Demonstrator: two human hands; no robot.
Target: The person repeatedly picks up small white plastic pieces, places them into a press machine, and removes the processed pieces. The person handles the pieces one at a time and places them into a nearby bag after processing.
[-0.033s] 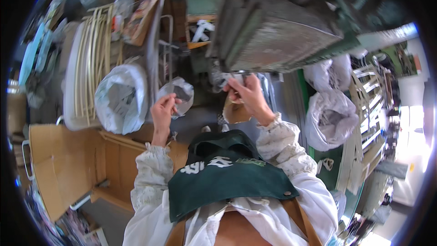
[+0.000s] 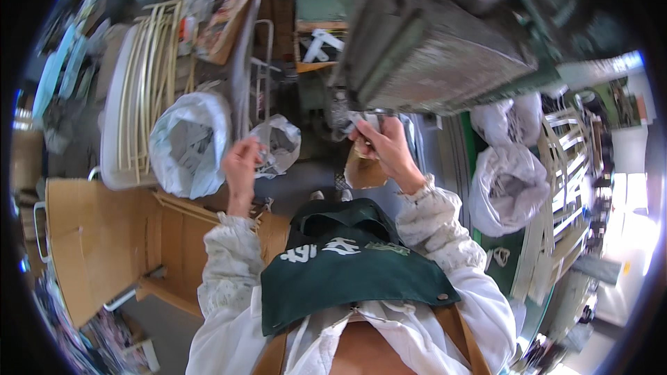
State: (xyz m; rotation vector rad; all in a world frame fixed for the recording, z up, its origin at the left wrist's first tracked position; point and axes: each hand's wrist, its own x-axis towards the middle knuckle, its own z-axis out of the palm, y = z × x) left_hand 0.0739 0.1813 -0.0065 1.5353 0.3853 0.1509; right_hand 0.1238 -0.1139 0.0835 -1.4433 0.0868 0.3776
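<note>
My left hand [image 2: 241,168] is raised between two bag-lined containers, its fingers pinched together; whatever may be in them is too small to make out. Beside it stands a larger white bag [image 2: 167,135] holding grey flat pieces. Just past the fingertips is a smaller white bag [image 2: 288,140], also with grey pieces inside. My right hand [image 2: 390,147] is closed on a small pale metal piece [image 2: 373,122] at the lower edge of a big grey-green machine [image 2: 445,55]. Under that hand hangs a brown cardboard piece [image 2: 365,170].
An opened cardboard box [image 2: 104,243] lies at the lower left. Long cream strips [image 2: 149,90] fill a white tray behind the larger bag. On the right, a white bag of pieces [image 2: 511,191] stands near more pale strips [image 2: 566,180]. A wire rack [image 2: 264,69] rises ahead.
My left hand has shifted left toward the larger bag, and its fingers have turned slightly. My right hand stays by the machine's edge. The whole view has moved a little.
</note>
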